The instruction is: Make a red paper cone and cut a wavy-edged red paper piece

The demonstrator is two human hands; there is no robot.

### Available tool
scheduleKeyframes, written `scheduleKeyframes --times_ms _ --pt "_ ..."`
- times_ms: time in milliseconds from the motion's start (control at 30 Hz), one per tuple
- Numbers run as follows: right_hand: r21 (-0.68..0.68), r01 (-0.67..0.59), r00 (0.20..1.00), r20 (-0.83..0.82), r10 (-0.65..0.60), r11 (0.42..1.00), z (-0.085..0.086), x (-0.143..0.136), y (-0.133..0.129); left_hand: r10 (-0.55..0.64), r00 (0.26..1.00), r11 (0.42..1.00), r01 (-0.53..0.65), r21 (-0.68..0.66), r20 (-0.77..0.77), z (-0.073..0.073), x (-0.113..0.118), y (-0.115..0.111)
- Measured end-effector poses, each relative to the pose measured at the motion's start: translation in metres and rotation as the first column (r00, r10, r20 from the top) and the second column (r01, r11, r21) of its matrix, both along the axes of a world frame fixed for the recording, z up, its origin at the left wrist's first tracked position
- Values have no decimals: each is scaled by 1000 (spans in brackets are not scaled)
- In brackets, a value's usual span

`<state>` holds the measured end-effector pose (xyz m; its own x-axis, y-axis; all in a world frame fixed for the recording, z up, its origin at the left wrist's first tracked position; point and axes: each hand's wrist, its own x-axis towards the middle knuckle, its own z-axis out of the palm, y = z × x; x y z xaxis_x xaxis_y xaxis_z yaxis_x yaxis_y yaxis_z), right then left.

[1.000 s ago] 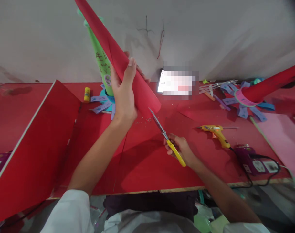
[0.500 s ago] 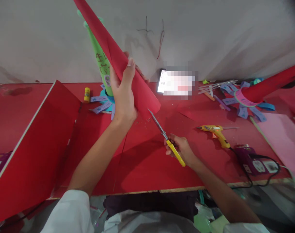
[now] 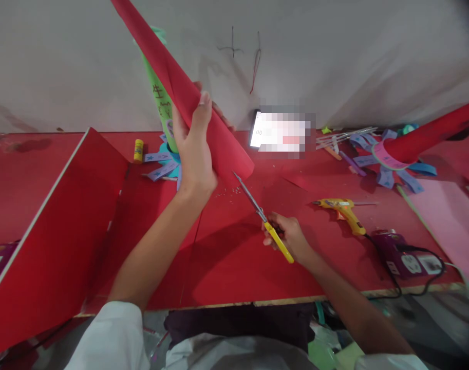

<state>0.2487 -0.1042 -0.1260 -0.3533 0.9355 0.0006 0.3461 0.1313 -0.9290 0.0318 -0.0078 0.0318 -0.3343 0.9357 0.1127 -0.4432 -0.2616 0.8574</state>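
A long red paper cone slants across the upper left, its wide end down and to the right. Around its lower half my left hand is wrapped, thumb on the near side and fingers behind. My right hand grips yellow-handled scissors by the handles. Their blades look closed or nearly so, and the tip lies at the lower edge of the cone's wide end; whether it touches the paper I cannot tell. Behind the cone stands a green paper cone with writing, partly hidden.
Right of my hands lie a yellow glue gun, a purple box with a black cord, and pink sheets. A lit phone leans at the wall. A red panel stands at left, near a glue stick.
The red paper cone and my left hand have shifted slightly left. The scissors and my right hand have barely moved.
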Motion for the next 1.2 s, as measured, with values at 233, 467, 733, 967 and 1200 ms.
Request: scheduleKeyframes --times_ms 233,467,733,967,1200 --pt "73 -11 998 58 7 997 7 2 4 118 992 986 -122 113 38 5 -16 4" --pt "367 117 906 342 -251 923 -8 17 20 133 990 985 -127 115 -45 6 -28 5" --pt "435 -51 748 614 -254 899 -18 34 34 60 998 988 -54 146 -37 -6 -8 8" --pt "416 -109 775 605 -186 903 -3 27 29 -33 999 997 33 69 2 -19 5 7" --pt "458 -68 683 669 -293 886 35 7 11 -37 999 997 37 69 1 -30 8 10"
